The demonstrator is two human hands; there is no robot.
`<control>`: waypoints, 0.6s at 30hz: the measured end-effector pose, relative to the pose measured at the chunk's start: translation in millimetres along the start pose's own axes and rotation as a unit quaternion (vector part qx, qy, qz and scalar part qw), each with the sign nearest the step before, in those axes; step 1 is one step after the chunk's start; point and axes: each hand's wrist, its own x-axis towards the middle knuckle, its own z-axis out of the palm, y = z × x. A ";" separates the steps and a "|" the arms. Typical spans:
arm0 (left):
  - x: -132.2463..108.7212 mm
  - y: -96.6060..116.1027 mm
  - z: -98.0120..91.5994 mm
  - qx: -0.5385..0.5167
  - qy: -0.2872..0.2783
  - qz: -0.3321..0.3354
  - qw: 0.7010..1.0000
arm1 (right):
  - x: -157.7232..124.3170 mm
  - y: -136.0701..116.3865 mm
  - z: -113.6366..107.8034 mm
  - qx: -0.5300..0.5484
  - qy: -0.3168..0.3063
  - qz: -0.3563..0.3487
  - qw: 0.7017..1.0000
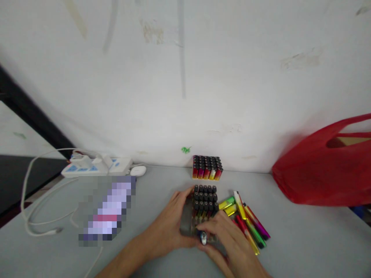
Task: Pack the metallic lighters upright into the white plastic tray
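Note:
My left hand (174, 220) is wrapped round the left side of a small grey tray (186, 220). Rows of upright lighters (205, 197) with black ends fill the far part of this tray. At its near side my right hand (228, 239) is closed, pinching one lighter (203, 237) with a shiny metal end and a bit of blue. The fingers cover most of that lighter. Just right of the tray lies a loose pile of shiny lighters (252, 224) in yellow, green, red and purple, partly hidden by my right hand.
A full block of upright lighters (207, 168) stands against the wall. To the left are a blurred-out phone (110, 208), a white power strip (98, 166), a white plug-like piece (138, 170) and loose white cables (26, 193). A red bag (315, 173) sits at the right.

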 end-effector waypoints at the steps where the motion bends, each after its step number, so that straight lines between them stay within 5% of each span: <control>1: 0.1 0.1 0.1 -0.002 0.002 -0.001 1.000 | 0.9 -0.7 0.6 -0.001 0.008 -0.002 1.000; 18: -2.9 1.3 0.3 0.005 -0.001 -0.017 1.000 | 1.8 -0.3 3.3 -0.041 0.040 0.055 0.997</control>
